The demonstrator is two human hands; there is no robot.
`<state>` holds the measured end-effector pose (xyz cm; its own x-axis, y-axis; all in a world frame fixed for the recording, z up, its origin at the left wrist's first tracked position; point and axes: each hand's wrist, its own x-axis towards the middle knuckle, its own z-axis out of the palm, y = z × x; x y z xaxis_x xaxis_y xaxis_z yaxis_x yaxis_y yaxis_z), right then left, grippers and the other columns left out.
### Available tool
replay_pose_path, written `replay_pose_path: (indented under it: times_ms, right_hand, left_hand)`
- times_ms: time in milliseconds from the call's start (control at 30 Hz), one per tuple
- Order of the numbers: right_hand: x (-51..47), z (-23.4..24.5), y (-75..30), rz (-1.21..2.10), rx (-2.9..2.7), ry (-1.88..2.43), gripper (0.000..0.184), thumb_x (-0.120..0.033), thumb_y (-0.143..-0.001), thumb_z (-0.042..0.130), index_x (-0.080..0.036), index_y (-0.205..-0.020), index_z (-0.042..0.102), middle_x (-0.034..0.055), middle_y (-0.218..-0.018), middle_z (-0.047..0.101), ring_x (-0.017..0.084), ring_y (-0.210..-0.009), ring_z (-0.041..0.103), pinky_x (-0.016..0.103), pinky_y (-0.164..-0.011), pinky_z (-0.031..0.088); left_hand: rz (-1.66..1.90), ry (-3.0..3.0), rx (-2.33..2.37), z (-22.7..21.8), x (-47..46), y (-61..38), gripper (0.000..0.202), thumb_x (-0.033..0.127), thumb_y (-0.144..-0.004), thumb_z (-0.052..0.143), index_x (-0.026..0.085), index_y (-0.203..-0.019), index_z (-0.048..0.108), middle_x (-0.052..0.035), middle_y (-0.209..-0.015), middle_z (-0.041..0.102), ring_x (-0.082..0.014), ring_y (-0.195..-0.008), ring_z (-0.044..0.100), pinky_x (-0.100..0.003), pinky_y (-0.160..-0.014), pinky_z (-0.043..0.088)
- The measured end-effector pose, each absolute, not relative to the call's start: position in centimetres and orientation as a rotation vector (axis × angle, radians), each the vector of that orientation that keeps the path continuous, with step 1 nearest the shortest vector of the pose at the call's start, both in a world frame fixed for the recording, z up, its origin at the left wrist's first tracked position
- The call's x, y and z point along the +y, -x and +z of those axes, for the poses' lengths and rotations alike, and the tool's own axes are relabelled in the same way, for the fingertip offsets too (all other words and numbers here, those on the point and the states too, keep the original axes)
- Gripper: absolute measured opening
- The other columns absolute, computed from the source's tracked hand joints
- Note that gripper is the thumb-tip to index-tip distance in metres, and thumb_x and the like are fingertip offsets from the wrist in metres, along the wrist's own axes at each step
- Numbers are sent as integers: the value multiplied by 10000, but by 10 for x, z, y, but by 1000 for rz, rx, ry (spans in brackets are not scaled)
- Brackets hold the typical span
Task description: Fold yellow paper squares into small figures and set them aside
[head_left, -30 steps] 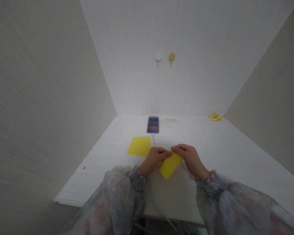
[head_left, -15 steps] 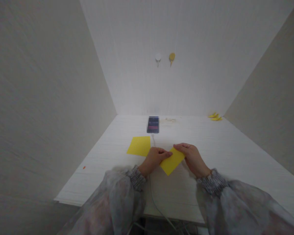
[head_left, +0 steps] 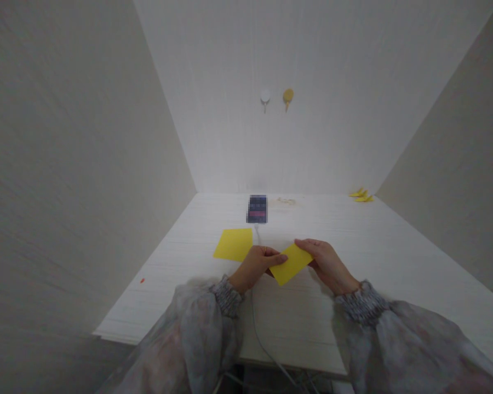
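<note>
A folded yellow paper is held just above the white table between both my hands. My left hand pinches its left edge with fingers closed. My right hand grips its upper right edge, fingers curled over it. A flat yellow sheet lies on the table just left of my left hand.
A phone lies near the back of the table with a white cable running toward me over the front edge. Small yellow folded pieces sit in the back right corner. Two hooks hang on the back wall. Walls close in both sides.
The folded paper has turned flatter and risen slightly, its lower corner drawn up. Both hands have shifted a little away from me and to the right with it.
</note>
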<state>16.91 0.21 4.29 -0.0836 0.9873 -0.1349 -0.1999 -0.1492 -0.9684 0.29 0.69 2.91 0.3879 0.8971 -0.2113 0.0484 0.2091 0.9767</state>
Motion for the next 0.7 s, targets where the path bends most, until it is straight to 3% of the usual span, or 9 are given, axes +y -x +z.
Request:
replay_pose_path:
  times_ms: [267, 700]
  right_hand:
    - [-2, 46, -174, 1660, -1167, 1139, 215, -314, -683, 594, -111, -733, 641, 70, -710, 641, 104, -554, 557, 178, -426, 429]
    - [-1, 47, -176, 1629, -1164, 1176, 203, -311, -676, 600, -114, -671, 649, 72, -672, 643, 109, -520, 550, 192, -408, 442]
  left_hand:
    - [741, -1191, 1002, 25, 10, -1, 378, 420, -566, 651, 90, -748, 629, -78, -708, 628, -122, -570, 555, -216, -487, 422]
    - [728, -1236, 1015, 29, 9, 0, 384, 434, -560, 646, 94, -739, 637, -69, -674, 618, -107, -542, 532, -204, -478, 400]
